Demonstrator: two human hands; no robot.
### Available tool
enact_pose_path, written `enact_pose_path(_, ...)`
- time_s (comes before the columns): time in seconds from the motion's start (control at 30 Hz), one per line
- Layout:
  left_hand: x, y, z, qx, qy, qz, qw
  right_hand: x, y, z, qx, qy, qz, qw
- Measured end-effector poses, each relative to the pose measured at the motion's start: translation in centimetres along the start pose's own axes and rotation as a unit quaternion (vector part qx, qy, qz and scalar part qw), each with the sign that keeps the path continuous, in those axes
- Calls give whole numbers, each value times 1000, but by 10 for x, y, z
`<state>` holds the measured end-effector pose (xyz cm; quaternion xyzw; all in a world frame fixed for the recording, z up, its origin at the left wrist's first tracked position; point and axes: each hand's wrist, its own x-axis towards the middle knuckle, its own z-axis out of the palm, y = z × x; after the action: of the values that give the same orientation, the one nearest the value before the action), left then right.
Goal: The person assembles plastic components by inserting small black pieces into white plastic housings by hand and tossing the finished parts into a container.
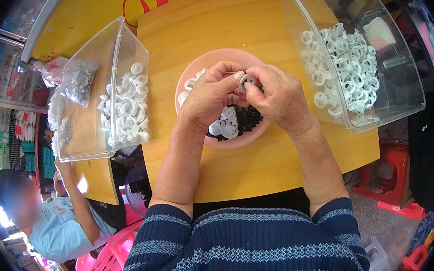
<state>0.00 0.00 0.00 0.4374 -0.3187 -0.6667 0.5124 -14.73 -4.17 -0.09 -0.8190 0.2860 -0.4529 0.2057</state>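
Observation:
Over a pink round plate (181, 83), my left hand (212, 95) and my right hand (279, 95) meet, fingers closed on a small white round plastic part (244, 83). Dark spots show on its face near my right thumb. Beneath my hands the plate holds several white plastic parts (225, 125) at its front and a heap of small black pieces (248, 117). More white pieces (190, 83) lie at the plate's left side, partly behind my left hand.
A clear plastic bin (117, 51) with white parts stands at the left, a bag of small pieces (79, 80) inside. Another clear bin (404, 93) at the right holds many white ring-shaped parts (353, 72). At far left sits a person in light blue (62, 229). A red stool (393, 171) stands at lower right.

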Motion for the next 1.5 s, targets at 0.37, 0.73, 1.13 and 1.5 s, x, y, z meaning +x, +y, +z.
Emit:
enact_pose_path(0.37,-2,0,4,-71,-3,15,997,1,2,-1,107,-7,67,992)
enact_pose_path(0.73,-5,7,7,-136,-25,-6,990,-3,8,-1,332,-33,225,915)
enact_pose_path(1.13,-8,2,18,274,133,204,930,0,4,-6,221,3,216,951)
enact_pose_path(1.5,-15,5,27,419,142,246,862,0,3,-7,208,-64,237,947)
